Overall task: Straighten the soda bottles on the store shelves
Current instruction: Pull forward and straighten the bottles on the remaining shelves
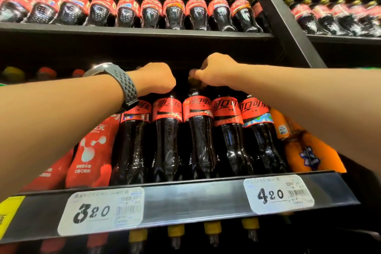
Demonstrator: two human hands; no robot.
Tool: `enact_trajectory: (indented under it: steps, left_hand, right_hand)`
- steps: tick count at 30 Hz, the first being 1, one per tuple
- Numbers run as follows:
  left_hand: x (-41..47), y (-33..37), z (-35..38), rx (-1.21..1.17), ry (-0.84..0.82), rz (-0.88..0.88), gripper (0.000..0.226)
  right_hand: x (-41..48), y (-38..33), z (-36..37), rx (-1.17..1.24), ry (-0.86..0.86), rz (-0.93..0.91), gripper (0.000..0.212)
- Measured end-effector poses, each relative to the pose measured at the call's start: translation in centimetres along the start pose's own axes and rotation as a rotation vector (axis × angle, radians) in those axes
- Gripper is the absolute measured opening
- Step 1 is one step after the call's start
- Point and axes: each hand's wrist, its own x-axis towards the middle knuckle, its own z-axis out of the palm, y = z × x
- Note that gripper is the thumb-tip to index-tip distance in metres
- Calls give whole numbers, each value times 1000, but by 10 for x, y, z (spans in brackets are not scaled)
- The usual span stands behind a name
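You are reaching both arms up to the middle shelf (185, 198), where five cola bottles (167, 140) with red labels are standing side by side behind the front rail. Your right hand (214, 70) is curling over the top of the middle cola bottle (199, 134), with thumb and fingers pinching its cap, so the hand is narrow and closed on that cap. Your left hand (156, 78) is hovering just beside it, over the tops of the two cola bottles at the left end of the row. Its fingers are curling inward, but the back of the hand is hiding them, so you cannot tell whether it is gripping a cap or holding nothing. A grey perforated watch strap (127, 86) is sitting on your left wrist. Red-wrapped bottles (90, 150) are standing to the left of the cola row, partly behind your left forearm. Orange bottles (305, 146) are standing to its right, partly behind your right forearm. Two white price tags are sitting on the front rail: the left tag (101, 210) is reading 3.20 and the right tag (278, 192) is reading 4.20. On the shelf above, a long row of gold-capped bottles (152, 10) is lining the edge. Below the rail, yellow caps (175, 230) are showing.
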Motion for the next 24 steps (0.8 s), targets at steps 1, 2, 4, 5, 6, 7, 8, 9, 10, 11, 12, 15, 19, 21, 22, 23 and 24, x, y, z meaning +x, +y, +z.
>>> enact_trajectory:
  steps: [1,2,4,5,6,7,8,9,10,11,12,15,19,21,22,23,24]
  left_hand:
    - [-1,3,-2,23,-22,13,23]
    - [-1,5,-3,50,-36,22,25]
    - [-2,8,-2,72,-44,17,29]
    - [-3,10,-1,80,-49,13,29]
    - [-3,11,1,89,-50,8,30]
    - [-3,12,2,90,-48,0,30]
    - [-2,12,2,89,-47,-8,30]
    - [-2,13,1,82,-43,-16,31]
    - [-2,14,0,66,-29,-23,31]
    - [-1,16,-2,47,-8,-28,32]
    - [0,19,-4,29,20,-26,32]
    - [6,37,-6,-12,97,32,37]
    - [18,74,4,-36,108,118,45]
    - [24,89,11,-6,91,139,46]
    - [26,95,14,9,75,145,44]
    - [27,100,17,22,56,158,39]
    - [28,105,20,35,32,173,33]
  right_hand:
    - [2,5,-5,4,34,10,46]
    - [4,9,-11,-6,70,26,43]
    - [4,19,-21,-71,114,63,36]
    - [2,24,-24,-118,114,78,32]
    - [0,29,-27,-171,107,89,27]
    - [-2,33,-28,-227,97,96,23]
    - [-4,37,-27,-281,86,98,20]
    - [-6,41,-27,-326,76,98,19]
    - [-7,44,-26,-361,65,94,21]
    - [-8,47,-25,-387,50,90,23]
    - [-8,50,-24,-406,29,81,25]
    - [-10,56,-21,-461,-43,48,28]
    - [-18,55,-20,-576,-114,-10,26]
    - [-23,53,-19,-634,-164,-34,27]
    - [-24,53,-19,-658,-187,-45,27]
    - [-24,53,-19,-680,-203,-59,26]
    - [-24,55,-19,-694,-210,-65,26]
